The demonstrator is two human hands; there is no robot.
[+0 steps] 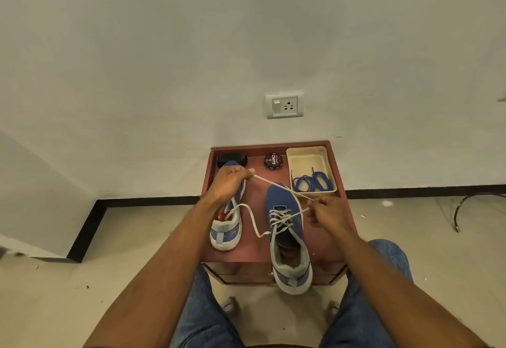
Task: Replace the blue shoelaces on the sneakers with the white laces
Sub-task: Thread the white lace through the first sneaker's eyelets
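left hand reaching out over the left sneaker, pinching one end of the white lace | right hand pinching it too, just right of the right sneaker | blue laces sitting in the tray behind

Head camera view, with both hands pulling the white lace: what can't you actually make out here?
- Left sneaker: the left hand and forearm cover its eyelets, so its lacing cannot be judged.
- Black object at the table's back: half hidden by that sneaker's toe, unidentifiable.
- Polish tin: only "Cherry" reads; smaller print is too small.
- White lace: its ends vanish inside the curled fingers of the left hand and right hand.
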